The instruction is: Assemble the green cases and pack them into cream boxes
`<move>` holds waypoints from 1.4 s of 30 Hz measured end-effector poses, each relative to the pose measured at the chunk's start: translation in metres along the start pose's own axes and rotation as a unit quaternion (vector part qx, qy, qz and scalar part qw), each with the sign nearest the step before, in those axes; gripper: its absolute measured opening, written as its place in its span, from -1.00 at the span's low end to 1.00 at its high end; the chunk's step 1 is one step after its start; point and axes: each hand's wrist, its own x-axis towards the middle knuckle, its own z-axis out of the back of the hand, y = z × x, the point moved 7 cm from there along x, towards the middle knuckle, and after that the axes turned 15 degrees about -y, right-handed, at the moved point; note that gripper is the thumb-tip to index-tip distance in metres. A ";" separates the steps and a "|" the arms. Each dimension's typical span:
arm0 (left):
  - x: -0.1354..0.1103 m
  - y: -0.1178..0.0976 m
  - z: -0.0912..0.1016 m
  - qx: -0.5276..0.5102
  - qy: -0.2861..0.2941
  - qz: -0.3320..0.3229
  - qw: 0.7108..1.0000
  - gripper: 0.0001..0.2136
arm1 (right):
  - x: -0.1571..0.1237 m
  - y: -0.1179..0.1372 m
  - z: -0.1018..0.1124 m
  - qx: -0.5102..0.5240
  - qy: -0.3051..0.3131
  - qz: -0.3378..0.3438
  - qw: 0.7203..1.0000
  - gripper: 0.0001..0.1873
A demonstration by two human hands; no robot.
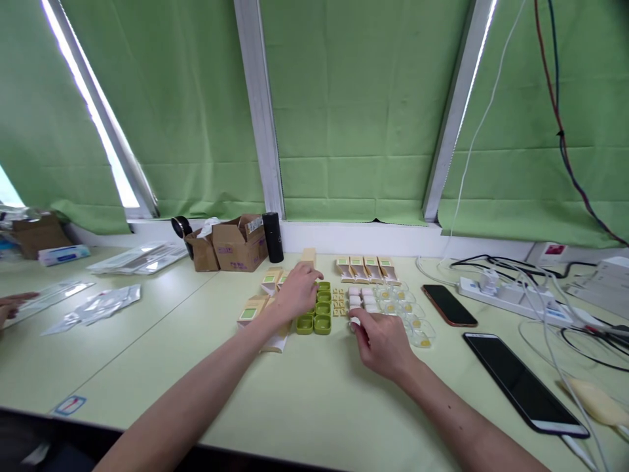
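My left hand [297,292] is over the left side of the small green square trays [322,324], its fingers curled down. What those fingers hold, if anything, is hidden. With thumb and fingers pinched together, my right hand [386,342] grips a small white block [354,321] at the near end of a cluster of white blocks [368,299]. Between trays and blocks lie rows of tiny yellowish pieces [339,303]. Clear plastic cups [421,338] with yellow bits inside are just beyond my right hand. Open cream cartons [250,313] with green labels are left of the trays, partly behind my left forearm.
More cream cartons [366,267] line the back. Two phones [523,380] and a power strip [511,301] with tangled cables are on the right. Cardboard boxes [240,246] and a black cylinder [273,237] stand back left. Another person's hand [14,305] is at far left.
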 end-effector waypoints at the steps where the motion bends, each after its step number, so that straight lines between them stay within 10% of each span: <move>1: -0.008 -0.008 0.009 -0.007 -0.003 -0.010 1.000 -0.77 | 0.000 0.000 -0.001 0.001 0.002 0.000 1.000 -0.82; 6: -0.046 -0.036 0.029 -0.022 0.002 -0.055 0.998 -0.89 | -0.001 0.000 -0.004 -0.002 0.009 -0.008 1.000 -0.83; 15: -0.074 -0.037 0.012 -0.039 0.031 -0.063 0.997 -0.97 | -0.003 -0.001 -0.006 0.004 0.016 -0.019 1.000 -0.84; 28: -0.078 -0.071 0.021 -0.026 -0.021 -0.162 0.986 -0.82 | -0.001 0.012 -0.007 0.064 0.023 0.001 0.998 -0.62; 42: -0.044 -0.083 0.079 -0.143 -0.140 -0.160 0.967 -0.58 | 0.004 -0.006 0.008 0.245 -0.106 -0.132 0.955 -0.54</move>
